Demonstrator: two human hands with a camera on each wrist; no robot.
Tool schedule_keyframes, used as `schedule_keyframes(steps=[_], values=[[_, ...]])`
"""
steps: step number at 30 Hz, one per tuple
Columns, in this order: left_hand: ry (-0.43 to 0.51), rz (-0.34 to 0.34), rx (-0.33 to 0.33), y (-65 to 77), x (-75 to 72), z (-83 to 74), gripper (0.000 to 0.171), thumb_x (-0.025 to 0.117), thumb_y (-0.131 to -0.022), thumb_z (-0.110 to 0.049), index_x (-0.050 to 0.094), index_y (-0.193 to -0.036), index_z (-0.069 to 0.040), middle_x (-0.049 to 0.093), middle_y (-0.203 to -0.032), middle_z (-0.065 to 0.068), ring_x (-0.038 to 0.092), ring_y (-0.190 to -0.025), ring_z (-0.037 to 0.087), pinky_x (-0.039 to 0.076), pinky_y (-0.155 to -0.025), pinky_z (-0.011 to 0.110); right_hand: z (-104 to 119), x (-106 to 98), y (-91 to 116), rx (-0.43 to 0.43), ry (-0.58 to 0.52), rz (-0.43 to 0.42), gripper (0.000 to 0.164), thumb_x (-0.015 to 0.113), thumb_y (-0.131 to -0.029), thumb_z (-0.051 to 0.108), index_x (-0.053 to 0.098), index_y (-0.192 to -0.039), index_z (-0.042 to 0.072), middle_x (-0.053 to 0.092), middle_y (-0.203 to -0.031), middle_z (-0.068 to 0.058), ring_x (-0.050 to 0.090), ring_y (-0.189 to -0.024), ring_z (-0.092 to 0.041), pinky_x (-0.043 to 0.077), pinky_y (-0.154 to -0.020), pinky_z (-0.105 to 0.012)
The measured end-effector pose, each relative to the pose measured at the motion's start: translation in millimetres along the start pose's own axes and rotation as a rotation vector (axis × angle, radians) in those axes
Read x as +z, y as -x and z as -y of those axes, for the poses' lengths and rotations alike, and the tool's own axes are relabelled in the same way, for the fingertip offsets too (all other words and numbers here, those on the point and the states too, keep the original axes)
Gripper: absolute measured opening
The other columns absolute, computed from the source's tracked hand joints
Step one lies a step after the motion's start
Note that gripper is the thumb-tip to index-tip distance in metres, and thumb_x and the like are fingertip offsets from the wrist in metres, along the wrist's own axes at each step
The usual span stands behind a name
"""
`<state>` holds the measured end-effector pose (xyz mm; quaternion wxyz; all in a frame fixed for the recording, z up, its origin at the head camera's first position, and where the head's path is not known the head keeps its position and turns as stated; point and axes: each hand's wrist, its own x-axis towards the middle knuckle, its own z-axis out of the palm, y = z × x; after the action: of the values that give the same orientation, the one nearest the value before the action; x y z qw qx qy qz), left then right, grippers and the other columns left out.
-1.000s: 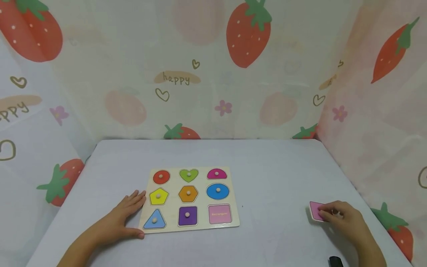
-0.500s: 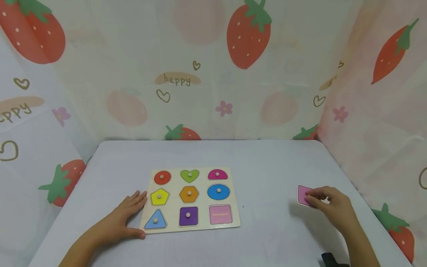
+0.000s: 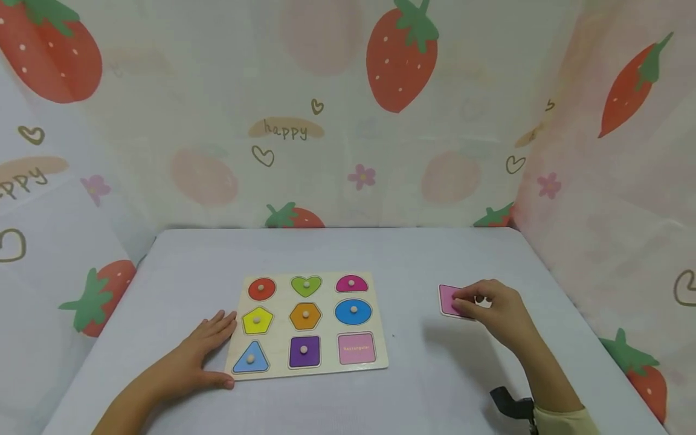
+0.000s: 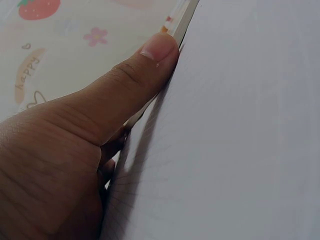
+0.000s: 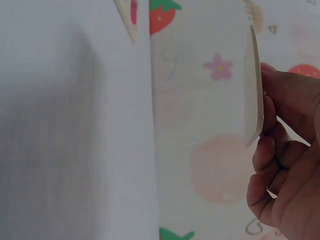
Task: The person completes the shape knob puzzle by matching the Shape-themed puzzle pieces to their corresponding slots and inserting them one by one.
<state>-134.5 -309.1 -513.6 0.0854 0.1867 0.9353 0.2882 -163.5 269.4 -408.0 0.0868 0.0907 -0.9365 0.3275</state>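
In the head view a wooden shape puzzle board (image 3: 328,367) lies on the table with knobbed pieces in most of its recesses. The pink recess (image 3: 357,356) at its near right corner, printed with a word, has no piece in it. Above the table, right of the board, my right hand (image 3: 502,311) pinches a pink rectangular puzzle piece (image 3: 447,298), whose knob is hidden by the fingers. The right wrist view shows this piece (image 5: 256,85) edge-on. My left hand (image 3: 187,359) touches the board's left edge with straight fingers, the thumb at its near left corner.
The white table (image 3: 424,393) has a strawberry-printed cloth (image 3: 337,78) standing around its back and sides. A black strap-like part (image 3: 511,405) sits at the right wrist. Between the board and the right hand there is bare tabletop.
My right hand has lifted the pink rectangular puzzle piece and carried it left and away from me, towards the board. The left hand and the board have stayed in place.
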Motion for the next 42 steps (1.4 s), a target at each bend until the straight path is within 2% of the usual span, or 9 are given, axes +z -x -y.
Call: schedule_keyframes(steps=[4,12,23,33,42], values=[[0.001,-0.001,0.015,-0.1,-1.3,-0.4,0.119,0.080,-0.067,-0.072,0.037,-0.159,-0.012,0.027,-0.170,0.001,0.012,-0.158,0.037,-0.013,-0.109,-0.001,14,11,-8,-0.015,-0.047,0.030,0.016,0.083,-0.087,0.036,0.081,-0.099,0.025,0.068,-0.089,0.006,0.055,-0.091,-0.016,0.047,-0.068,-0.026],[-0.003,-0.001,0.000,0.9,-1.1,-1.1,0.119,0.080,-0.066,-0.073,0.038,-0.159,-0.011,0.027,-0.169,0.002,0.012,-0.158,0.037,-0.014,-0.108,0.000,45,31,-23,-0.047,-0.061,0.065,0.012,0.085,-0.086,0.029,0.081,-0.097,0.025,0.067,-0.087,0.008,0.056,-0.091,-0.015,0.049,-0.071,-0.029],[-0.007,-0.001,0.004,0.8,-1.2,-2.7,0.119,0.082,-0.066,-0.071,0.039,-0.158,-0.008,0.028,-0.169,0.005,0.013,-0.158,0.039,-0.014,-0.107,-0.001,75,59,-26,-0.072,-0.096,0.134,0.012,0.084,-0.086,0.030,0.081,-0.097,0.026,0.066,-0.089,0.010,0.056,-0.094,-0.016,0.052,-0.075,-0.032],[-0.007,-0.003,0.010,2.1,-0.7,-1.3,0.119,0.080,-0.066,-0.072,0.038,-0.159,-0.009,0.028,-0.169,0.003,0.013,-0.157,0.039,-0.013,-0.107,-0.002,87,82,-22,-0.062,-0.149,0.173,0.011,0.085,-0.085,0.029,0.082,-0.095,0.027,0.066,-0.089,0.011,0.057,-0.093,-0.015,0.056,-0.071,-0.028],[-0.014,-0.006,0.005,1.4,-0.5,-0.1,0.119,0.079,-0.066,-0.074,0.038,-0.159,-0.011,0.027,-0.169,0.002,0.013,-0.158,0.037,-0.014,-0.108,-0.001,84,101,-21,-0.158,-0.141,0.209,0.009,0.086,-0.085,0.027,0.081,-0.091,0.028,0.065,-0.081,0.018,0.057,-0.087,-0.011,0.052,-0.071,-0.026]])
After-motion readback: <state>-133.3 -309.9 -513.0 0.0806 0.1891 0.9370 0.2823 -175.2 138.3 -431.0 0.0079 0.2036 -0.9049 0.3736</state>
